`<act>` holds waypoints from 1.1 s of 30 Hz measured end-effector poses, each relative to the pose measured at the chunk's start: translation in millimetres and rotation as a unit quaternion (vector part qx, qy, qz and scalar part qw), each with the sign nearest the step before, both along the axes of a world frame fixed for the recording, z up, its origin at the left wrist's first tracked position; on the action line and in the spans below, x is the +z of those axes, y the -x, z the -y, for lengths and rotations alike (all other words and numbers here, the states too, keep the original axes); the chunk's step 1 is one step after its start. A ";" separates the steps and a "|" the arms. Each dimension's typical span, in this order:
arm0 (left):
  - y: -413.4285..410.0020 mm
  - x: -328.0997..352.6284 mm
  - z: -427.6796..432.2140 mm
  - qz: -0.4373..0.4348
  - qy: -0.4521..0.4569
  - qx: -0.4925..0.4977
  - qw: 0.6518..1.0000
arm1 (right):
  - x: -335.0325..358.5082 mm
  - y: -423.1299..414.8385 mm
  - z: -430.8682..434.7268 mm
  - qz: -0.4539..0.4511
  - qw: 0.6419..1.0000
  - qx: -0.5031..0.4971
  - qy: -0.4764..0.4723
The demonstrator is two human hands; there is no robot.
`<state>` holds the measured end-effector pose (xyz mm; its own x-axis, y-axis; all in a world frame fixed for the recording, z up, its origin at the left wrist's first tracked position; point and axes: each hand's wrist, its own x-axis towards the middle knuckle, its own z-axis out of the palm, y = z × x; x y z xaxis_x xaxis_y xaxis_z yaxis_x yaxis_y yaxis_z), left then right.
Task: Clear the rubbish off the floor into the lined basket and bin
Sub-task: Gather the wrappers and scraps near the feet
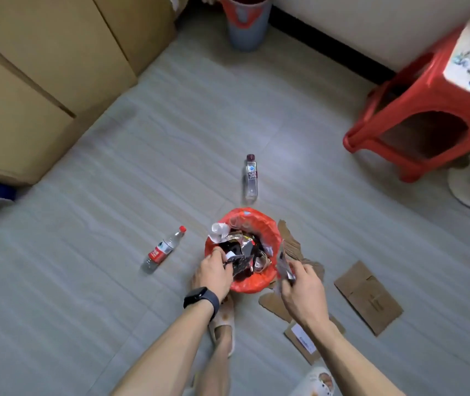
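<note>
Grey tiled floor (113, 195), seen from above, with tan cardboard cartons (28, 81) along its left edge and a red plastic stool (416, 110) at its right edge. A tall blue-grey bin with a red liner (245, 27) stands at the far edge against the wall. The small round basket lined with a red plastic bag (268, 232) sits near the middle of the floor, directly before the person's feet, already heaped with crumpled packaging.

Rubbish not yet cleared:
- a flat brown cardboard sheet (368, 298) and torn cardboard scraps (291, 244), to the right of the basket;
- a clear bottle with a red label (162, 250), lying to its left;
- a clear bottle with a dark cap (251, 178), lying just beyond it.

The left hand (213, 272) reaches over the near rim, fingers curled round a dark crumpled wrapper (236, 264) inside. The right hand (302, 290) pinches a silvery foil wrapper (283, 261) just beside the right rim, outside the liner.

The step in hand appears to be packing wrappers. It would go best if the left hand pressed the heap down to make room, and the right hand brought its wrapper over the opening before letting go, without dragging the liner off the rim. The bottles and cardboard probably suit the taller bin.
</note>
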<state>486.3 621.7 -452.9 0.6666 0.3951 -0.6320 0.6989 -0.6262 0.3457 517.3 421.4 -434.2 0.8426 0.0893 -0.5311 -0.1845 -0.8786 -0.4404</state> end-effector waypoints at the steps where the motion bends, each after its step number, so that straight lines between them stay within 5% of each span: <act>1: -12.6 -17.3 -2.9 0.000 -0.003 -0.020 1.000 | -16.0 -8.1 -8.2 -0.009 1.000 -0.011 0.011; 8: -65.3 -129.0 -13.3 -0.010 0.029 -0.149 0.988 | -125.3 -38.3 -45.6 -0.031 0.995 -0.078 0.045; 15: -46.1 -119.3 -10.5 -0.088 0.015 -0.268 0.959 | -120.3 2.8 -31.4 -0.127 0.986 -0.101 -0.030; 22: -31.9 -22.6 78.3 -0.082 0.053 -0.328 0.939 | -26.1 59.2 59.8 -0.080 0.981 -0.157 -0.079; 33: 35.9 231.2 420.4 0.152 0.054 -0.518 0.840 | 241.0 183.2 390.4 0.209 0.953 -0.218 -0.005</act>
